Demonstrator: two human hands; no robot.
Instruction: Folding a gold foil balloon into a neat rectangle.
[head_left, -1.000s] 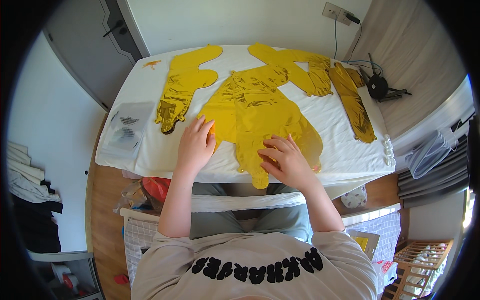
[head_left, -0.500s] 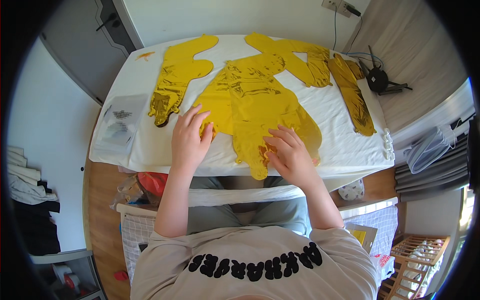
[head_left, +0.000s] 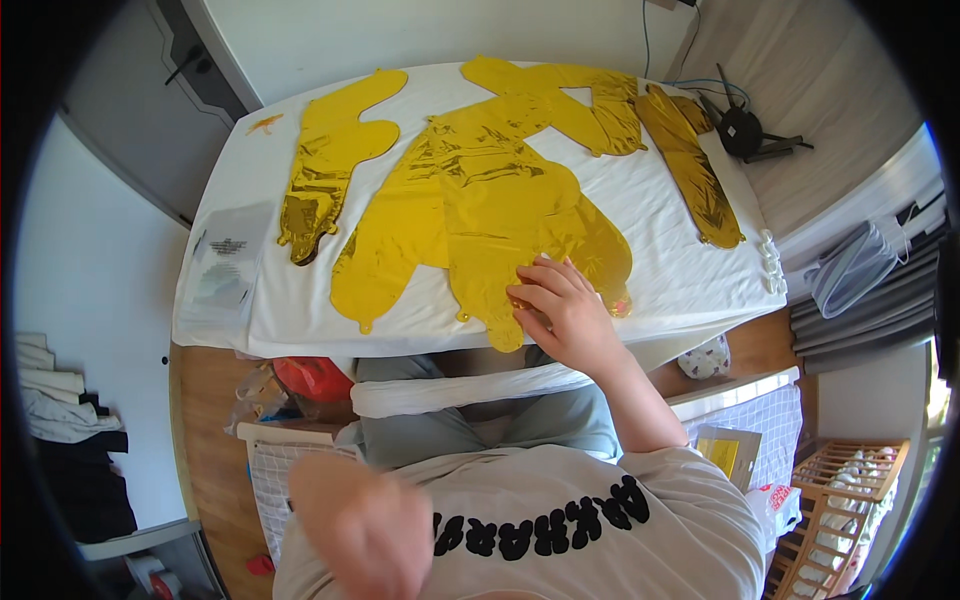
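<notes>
A large uninflated gold foil balloon (head_left: 492,225) lies flat in the middle of the white-covered table (head_left: 390,345). My right hand (head_left: 562,310) rests on its near right part, fingers a little bent and spread over the foil, gripping nothing that I can see. Close to my chest, away from the table, my left hand (head_left: 360,525) is smeared by motion; its fingers cannot be made out. More flat gold foil balloons lie around: one at the left (head_left: 340,150), one at the far middle (head_left: 580,100) touching the large one, and a narrow one at the right (head_left: 690,165).
A clear plastic bag (head_left: 225,260) lies at the table's left. On the right edge stand a black router-like device (head_left: 745,132) with cables and a row of small white pieces (head_left: 770,262). A red bag (head_left: 312,378) sits below the table, left of my legs.
My left hand has left the foil and come back toward my chest, uncovering the balloon's left lobe, which now lies flatter. My right hand stays on the foil, slightly shifted.
</notes>
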